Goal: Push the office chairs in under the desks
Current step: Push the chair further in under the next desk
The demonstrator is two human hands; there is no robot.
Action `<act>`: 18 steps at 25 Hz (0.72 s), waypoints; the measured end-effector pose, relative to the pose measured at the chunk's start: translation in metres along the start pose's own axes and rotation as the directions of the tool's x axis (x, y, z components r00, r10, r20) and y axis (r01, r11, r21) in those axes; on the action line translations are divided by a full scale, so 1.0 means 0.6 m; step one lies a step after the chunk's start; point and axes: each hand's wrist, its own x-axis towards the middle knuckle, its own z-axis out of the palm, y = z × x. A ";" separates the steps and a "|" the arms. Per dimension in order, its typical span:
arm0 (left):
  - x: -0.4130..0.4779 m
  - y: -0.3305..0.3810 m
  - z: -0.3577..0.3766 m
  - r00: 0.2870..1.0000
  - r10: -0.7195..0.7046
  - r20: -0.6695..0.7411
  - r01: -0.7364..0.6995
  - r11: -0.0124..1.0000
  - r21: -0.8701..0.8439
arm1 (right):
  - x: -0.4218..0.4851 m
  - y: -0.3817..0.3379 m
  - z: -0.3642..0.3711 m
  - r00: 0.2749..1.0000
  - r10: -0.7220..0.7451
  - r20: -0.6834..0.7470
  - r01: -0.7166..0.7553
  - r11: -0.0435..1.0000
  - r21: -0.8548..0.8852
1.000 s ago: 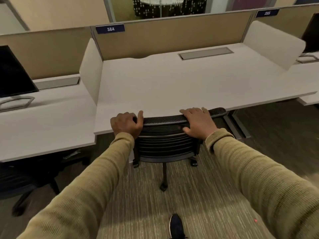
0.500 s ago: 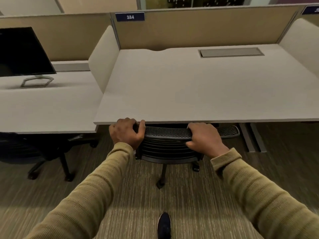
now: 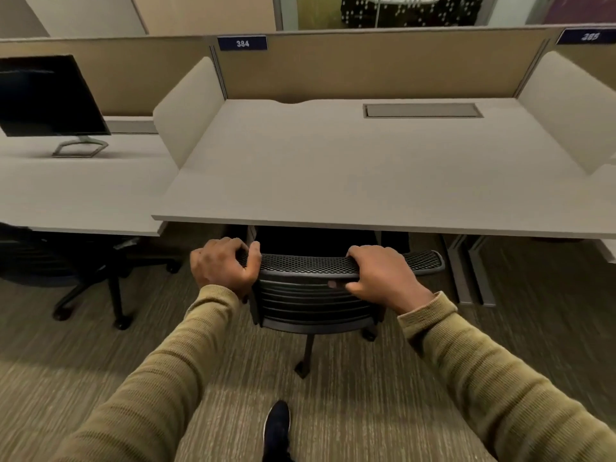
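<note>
You stand on a striped carpet (image 3: 200,361) in a row of cubicles, facing a pale desk (image 3: 333,181) backed by a tan partition (image 3: 383,68) that carries the number plate 384 (image 3: 242,43). A closed cable hatch (image 3: 421,110) lies flush in the desk's far right.

The black office chair (image 3: 313,298) sits centred in the knee space. Its seat is lost in the dark under the top, and only the backrest and part of the wheeled base show on the near side of the desk's edge. Whether the backrest touches that edge cannot be told from here.

Your left hand (image 3: 223,266) wraps the left corner of the mesh top rail, fingers curled over it and thumb lying along it. Your right hand (image 3: 380,278) grips the rail right of centre, fingers hooked over the far side and thumb tucked beneath. Gripping wide on the rail likely keeps a swivelling, rolling chair square to the opening. Your shoe (image 3: 276,425) is planted directly behind it, in line with the push.

This chair looks close to fully in. At the left desk (image 3: 83,191), which holds a dark monitor (image 3: 46,95), a second chair (image 3: 66,271) has its base jutting onto the carpet, so it probably wants the same treatment.
</note>
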 end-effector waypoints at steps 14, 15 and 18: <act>-0.034 0.177 0.056 0.999 0.042 -0.016 -0.042 0.999 -0.034 | -0.146 0.216 -0.070 0.985 0.097 -0.145 -0.128 0.967 -0.220; -0.027 0.184 0.063 0.999 0.048 -0.007 -0.048 0.998 -0.042 | -0.141 0.228 -0.073 0.985 0.102 -0.139 -0.132 0.966 -0.224; -0.006 0.210 0.085 0.998 0.057 0.025 -0.056 0.997 -0.047 | -0.122 0.259 -0.078 0.984 0.123 -0.131 -0.151 0.961 -0.230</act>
